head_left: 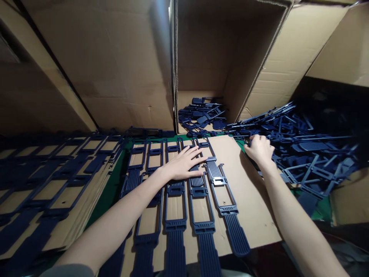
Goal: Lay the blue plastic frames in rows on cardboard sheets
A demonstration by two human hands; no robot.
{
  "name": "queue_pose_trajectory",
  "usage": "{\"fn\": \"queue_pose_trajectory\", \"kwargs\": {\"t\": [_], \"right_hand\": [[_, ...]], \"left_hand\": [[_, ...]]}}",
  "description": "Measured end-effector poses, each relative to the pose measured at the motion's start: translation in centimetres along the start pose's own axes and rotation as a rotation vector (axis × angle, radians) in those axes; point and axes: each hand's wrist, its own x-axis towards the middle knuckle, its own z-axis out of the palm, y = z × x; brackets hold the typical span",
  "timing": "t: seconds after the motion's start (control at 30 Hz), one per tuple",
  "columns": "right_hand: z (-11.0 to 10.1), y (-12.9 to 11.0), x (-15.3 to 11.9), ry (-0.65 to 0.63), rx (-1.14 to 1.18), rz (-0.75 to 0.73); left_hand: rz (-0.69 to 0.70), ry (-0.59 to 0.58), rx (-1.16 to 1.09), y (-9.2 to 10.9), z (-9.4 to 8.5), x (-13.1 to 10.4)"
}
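Your left hand (184,163) lies with fingers spread over the blue plastic frames (236,235), which sit in rows on a cardboard sheet (253,215). Your right hand (260,150) is curled near the sheet's right edge, beside a loose pile of frames (309,147); you cannot tell whether it pinches anything. Green bench (117,174) shows between this sheet and a cardboard stack (83,223) on your left, also laid with frames. Beyond stands an open cardboard box (207,50) with more frames inside, its depths in shadow.
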Motion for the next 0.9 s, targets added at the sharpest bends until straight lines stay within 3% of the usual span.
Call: {"fn": "queue_pose_trajectory", "kwargs": {"t": [0.1, 0.2, 0.37, 0.6, 0.67, 0.77, 0.9], "right_hand": [[0.0, 1.6, 0.4, -0.117, -0.032, 0.119], [0.3, 2.8, 0.9, -0.228, -0.02, 0.139], [0.4, 3.5, 1.4, -0.187, 0.038, 0.091], [-0.1, 2.8, 1.1, -0.171, 0.093, 0.049], [-0.1, 2.6, 0.9, -0.125, 0.095, 0.01], [-0.4, 2.5, 0.8, 0.083, 0.139, -0.069], [-2.3, 1.4, 0.3, 0.367, 0.231, -0.336]], "left_hand": [[-0.006, 0.005, 0.01, -0.1, 0.0, 0.0], [-0.006, 0.017, 0.011, -0.1, 0.1, 0.0], [-0.006, 0.017, 0.018, -0.2, 0.2, -0.1], [-0.006, 0.026, 0.009, -0.3, 0.3, 0.0], [-0.007, 0.024, 0.009, -0.3, 0.3, -0.1], [-0.009, 0.019, 0.012, -0.2, 0.2, 0.0], [-0.012, 0.024, 0.004, -0.2, 0.1, 0.0]]}}
